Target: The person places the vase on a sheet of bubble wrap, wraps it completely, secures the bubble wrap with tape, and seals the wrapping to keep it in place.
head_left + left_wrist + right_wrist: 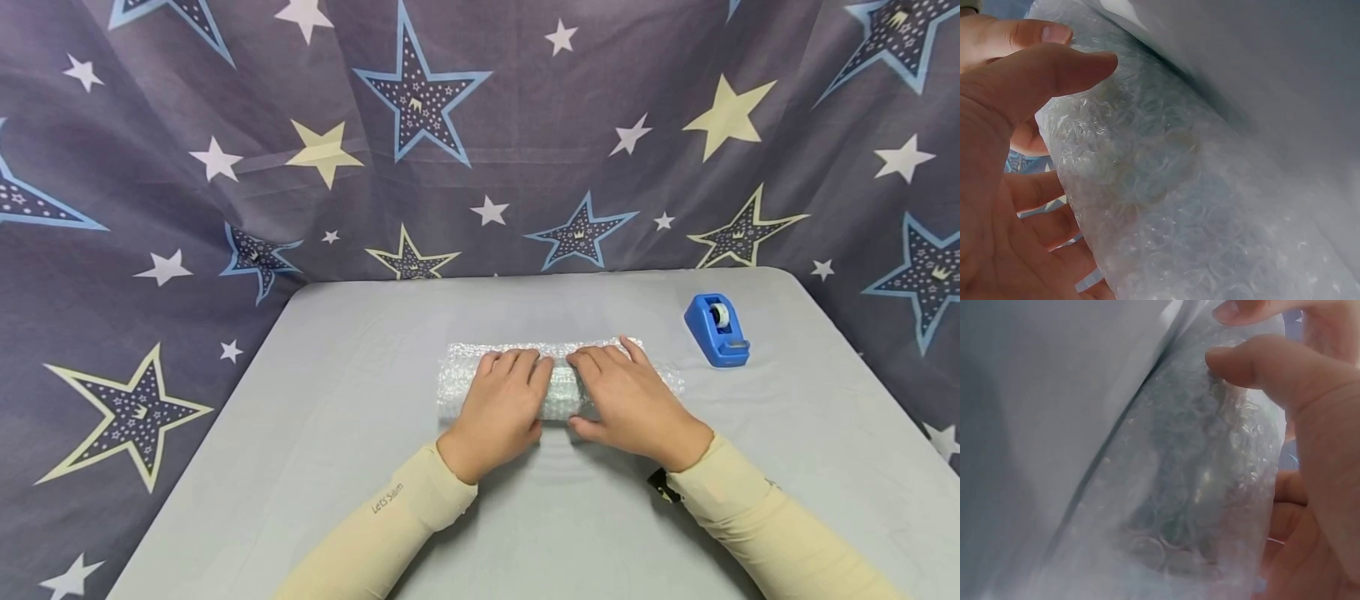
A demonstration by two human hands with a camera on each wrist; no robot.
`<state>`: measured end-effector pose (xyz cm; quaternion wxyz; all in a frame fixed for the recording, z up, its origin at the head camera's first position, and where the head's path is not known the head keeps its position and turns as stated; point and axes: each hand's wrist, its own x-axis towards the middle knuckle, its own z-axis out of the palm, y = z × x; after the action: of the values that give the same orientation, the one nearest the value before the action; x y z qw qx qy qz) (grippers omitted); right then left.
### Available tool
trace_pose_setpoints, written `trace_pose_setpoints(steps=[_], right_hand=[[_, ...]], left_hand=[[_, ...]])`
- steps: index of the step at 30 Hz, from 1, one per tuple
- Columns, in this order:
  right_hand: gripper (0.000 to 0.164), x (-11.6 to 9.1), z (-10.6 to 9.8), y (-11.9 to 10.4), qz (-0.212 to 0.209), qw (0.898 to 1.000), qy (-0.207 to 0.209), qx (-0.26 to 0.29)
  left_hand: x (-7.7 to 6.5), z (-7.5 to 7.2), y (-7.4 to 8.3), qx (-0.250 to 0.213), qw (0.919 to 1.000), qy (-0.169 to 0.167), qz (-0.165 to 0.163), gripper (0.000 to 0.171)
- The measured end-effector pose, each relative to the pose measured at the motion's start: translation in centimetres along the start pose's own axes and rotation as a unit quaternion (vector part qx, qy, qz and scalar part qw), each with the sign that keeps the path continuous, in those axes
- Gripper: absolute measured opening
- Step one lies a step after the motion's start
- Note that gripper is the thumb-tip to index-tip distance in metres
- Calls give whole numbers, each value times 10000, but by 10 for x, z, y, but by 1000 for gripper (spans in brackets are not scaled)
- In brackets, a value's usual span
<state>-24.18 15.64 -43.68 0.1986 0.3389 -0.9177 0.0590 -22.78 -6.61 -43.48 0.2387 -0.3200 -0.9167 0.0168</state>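
Observation:
A roll of clear bubble wrap lies crosswise on the table, its loose ends showing beyond both hands. My left hand grips its left part, thumb on the near side and fingers curled over the far side. On the right part, my right hand holds it the same way, a short gap from the left. Up close in the left wrist view, the wrap bulges in a rounded bundle. A dim greenish shape shows through the wrap in the right wrist view; its kind is hidden.
A blue tape dispenser with a roll of tape stands at the back right of the table. The table has a pale grey cover. Behind it and at its sides hangs a dark curtain printed with stars.

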Motion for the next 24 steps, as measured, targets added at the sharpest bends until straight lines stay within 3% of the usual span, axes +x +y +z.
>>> trace_pose_setpoints(steps=[13, 24], right_hand=[[95, 0, 3, 0, 43, 10000, -37, 8], [92, 0, 5, 0, -16, 10000, -18, -61]], left_hand=[[1, 5, -4, 65, 9998, -186, -97, 85], [1, 7, -5, 77, 9999, -19, -81, 76]])
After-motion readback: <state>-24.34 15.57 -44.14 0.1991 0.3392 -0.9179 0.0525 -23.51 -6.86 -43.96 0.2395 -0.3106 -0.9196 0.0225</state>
